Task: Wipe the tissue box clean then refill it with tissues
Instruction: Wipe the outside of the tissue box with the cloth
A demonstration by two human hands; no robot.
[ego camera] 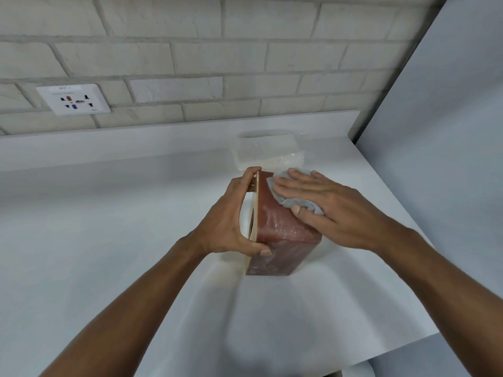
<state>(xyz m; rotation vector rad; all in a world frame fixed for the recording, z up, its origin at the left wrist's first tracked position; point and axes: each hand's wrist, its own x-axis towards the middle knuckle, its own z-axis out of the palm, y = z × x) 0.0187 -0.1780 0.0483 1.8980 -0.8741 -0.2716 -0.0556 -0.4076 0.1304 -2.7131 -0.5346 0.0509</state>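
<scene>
A reddish-brown tissue box (277, 235) stands on its side on the white counter (109, 213), its light wooden slotted face turned left. My left hand (231, 221) grips that left edge, fingers over the far corner and thumb on the near end. My right hand (326, 202) lies flat on the box's upward face, pressing a grey cloth (288, 198) against it. Behind the box lies a clear plastic pack of white tissues (265, 151), partly hidden by the box and my hands.
A pale brick wall with a white power socket (73, 99) runs along the back of the counter. A tall white panel (435, 159) closes off the right side. The counter's front edge drops away at lower right.
</scene>
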